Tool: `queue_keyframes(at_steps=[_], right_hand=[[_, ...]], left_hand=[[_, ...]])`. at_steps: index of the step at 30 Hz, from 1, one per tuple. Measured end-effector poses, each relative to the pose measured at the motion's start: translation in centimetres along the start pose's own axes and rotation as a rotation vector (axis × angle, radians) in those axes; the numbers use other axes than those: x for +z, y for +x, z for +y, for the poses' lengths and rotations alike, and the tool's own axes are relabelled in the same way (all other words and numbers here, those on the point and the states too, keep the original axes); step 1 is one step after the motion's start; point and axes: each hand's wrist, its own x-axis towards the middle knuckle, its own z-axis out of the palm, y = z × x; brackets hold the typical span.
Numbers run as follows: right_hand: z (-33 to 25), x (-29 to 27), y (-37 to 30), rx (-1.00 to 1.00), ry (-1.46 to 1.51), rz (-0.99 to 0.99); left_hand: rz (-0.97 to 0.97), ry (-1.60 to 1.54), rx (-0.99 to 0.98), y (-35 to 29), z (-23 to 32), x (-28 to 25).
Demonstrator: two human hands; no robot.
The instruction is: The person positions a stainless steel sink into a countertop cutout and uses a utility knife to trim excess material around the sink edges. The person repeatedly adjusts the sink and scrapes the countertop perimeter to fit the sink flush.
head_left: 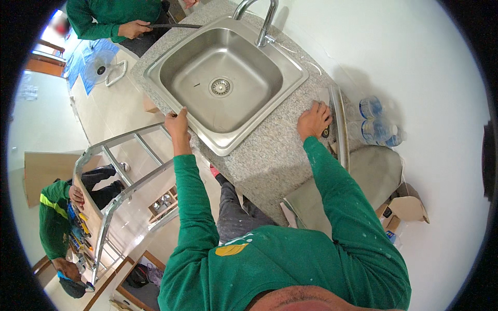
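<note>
A stainless-steel sink [174, 72] with a round drain strainer is set in the speckled grey stone countertop [264, 171]. My left hand [177, 125] grips the countertop's left edge beside the sink's rim, its thumb on top and the other fingers mostly hidden. On the counter right of the sink, my right hand [314, 121] is curled over a tool whose black handle end [325, 132] shows below the palm; the rest of it is largely covered. Close beyond those fingers lies a pale flat piece. A long metal channel [340, 129] runs just right of this hand.
A chrome faucet [267, 26] rises behind the sink. Plastic bottles [377, 127] stand by the right wall, above a grey sheet [376, 168]. At far left, one co-worker [54, 223] is beside an aluminium ladder [140, 184]; another co-worker's hand [135, 29] holds a dark hose [176, 25].
</note>
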Motion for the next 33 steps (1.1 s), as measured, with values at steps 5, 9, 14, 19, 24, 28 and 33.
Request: queue_keyframes(at_steps=[5,9,14,19,24,28,33], right_hand=[[0.0,-0.1,0.2,0.030,0.002,-0.042],[-0.3,-0.2,0.3,0.020,-0.024,-0.012],[0.2,0.0,0.1,0.023,-0.034,-0.010],[0.5,0.3,0.1,0.014,-0.038,0.003],[0.3,0.3,0.0,0.002,-0.025,0.011],[0.1,0.2,-0.1,-0.017,-0.021,0.031],[-0.2,0.4,0.1,-0.020,-0.025,0.038]], left_hand=[[-0.026,-0.019,0.049,0.9,-0.5,0.3],[0.045,-0.026,0.091,1.0,-2.5,0.3],[-0.010,-0.007,0.152,1.0,-1.0,0.3],[-0.012,-0.063,0.145,0.5,0.2,0.4],[-0.019,-0.045,0.138,0.7,0.6,-0.1],[-0.044,-0.057,0.052,0.0,-0.2,-0.4],[-0.071,0.025,0.044,1.3,-0.7,-1.0]])
